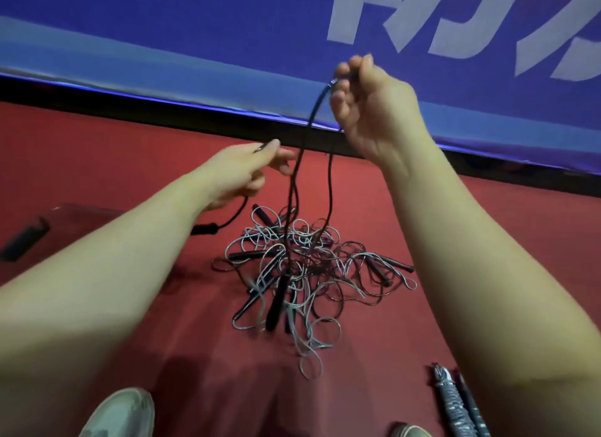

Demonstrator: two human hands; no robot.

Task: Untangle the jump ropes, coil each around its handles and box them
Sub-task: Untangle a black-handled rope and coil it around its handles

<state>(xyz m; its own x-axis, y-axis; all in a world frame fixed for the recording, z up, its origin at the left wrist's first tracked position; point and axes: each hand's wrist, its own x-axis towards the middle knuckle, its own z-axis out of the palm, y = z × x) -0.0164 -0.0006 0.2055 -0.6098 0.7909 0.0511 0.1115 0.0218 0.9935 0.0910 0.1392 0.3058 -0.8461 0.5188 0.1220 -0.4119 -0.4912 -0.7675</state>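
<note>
a: r hand?
b: raised; black rope pinched by its fingers, hung into the tangle on the red floor.
a: l hand?
b: lower; black strand gripped in its fingers, handle dangled beneath.

Rope tangle blocks centre; red floor around open.

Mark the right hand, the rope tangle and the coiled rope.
right hand (369, 111): head view, middle of the hand.
rope tangle (302, 264): head view, middle of the heap.
coiled rope (450, 404): head view, on the wound grey cord.
</note>
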